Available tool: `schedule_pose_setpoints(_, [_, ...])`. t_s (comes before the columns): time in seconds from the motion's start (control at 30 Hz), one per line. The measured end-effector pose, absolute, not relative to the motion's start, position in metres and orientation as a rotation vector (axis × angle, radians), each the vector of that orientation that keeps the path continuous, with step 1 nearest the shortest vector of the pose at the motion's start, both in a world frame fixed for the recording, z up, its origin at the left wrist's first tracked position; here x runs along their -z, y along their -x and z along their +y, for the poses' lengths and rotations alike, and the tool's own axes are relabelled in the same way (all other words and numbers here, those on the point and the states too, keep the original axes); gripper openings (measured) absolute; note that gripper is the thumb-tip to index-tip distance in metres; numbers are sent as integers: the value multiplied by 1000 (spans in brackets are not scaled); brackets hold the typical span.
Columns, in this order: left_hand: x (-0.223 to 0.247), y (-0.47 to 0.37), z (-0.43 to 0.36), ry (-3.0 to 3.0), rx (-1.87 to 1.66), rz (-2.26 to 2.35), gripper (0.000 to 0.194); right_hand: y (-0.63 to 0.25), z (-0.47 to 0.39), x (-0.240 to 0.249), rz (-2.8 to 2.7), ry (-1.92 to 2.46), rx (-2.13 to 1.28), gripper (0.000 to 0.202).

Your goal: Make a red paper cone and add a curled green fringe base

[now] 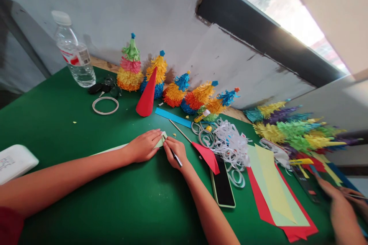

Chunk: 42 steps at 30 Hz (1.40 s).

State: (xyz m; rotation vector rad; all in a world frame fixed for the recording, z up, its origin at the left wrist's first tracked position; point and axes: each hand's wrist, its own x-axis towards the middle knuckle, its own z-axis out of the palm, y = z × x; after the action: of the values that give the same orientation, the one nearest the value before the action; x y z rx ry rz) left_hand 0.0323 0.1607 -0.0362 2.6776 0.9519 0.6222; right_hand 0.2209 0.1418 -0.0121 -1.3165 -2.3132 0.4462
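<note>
My left hand (145, 145) lies flat with fingers stretched, pressing a long pale green paper strip (110, 149) against the green table. Much of the strip is hidden under that hand and forearm. In my right hand (176, 151) is a slim silver-and-black pen (176, 157), its tip down at the strip's right end, close beside my left fingertips. Just beyond my hands stand a red paper cone (147, 97) and a flat blue paper strip (172, 117). A thin stick (179, 130) and a red paper piece (206, 157) lie to the right.
Several fringed paper trees (130, 69) line the wall. A water bottle (76, 57), tape roll (105, 105) and white box (17, 162) are left. Rightward are white paper curls (230, 141), a phone (222, 187), paper sheets (276, 187) and another person's hand (329, 185).
</note>
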Motion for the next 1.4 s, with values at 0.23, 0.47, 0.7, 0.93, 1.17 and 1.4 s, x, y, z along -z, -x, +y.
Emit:
schedule_pose_setpoints(0.23, [32, -32, 160, -2707, -569, 979, 49, -224, 135, 13, -2297, 1324, -469, 34])
schedule_pose_setpoints(0.47, [30, -33, 159, -2674, -558, 984, 49, -229, 128, 11, -2302, 1316, -497, 35])
schedule_pose_setpoints(0.7, [32, -33, 159, -2667, -568, 981, 48, -231, 121, 9, -2279, 1314, -533, 36])
schedule_pose_setpoints(0.93, [35, -33, 159, -2674, -573, 983, 48, -232, 115, 6, -2295, 1331, -524, 36])
schedule_pose_setpoints(1.17, [34, -32, 159, -2678, -572, 979, 48, -235, 109, 5, -2301, 1334, -527, 36])
schedule_pose_setpoints(1.4, [36, -31, 159, -2687, -589, 975, 48, -239, 103, 8, -2316, 1347, -519, 36])
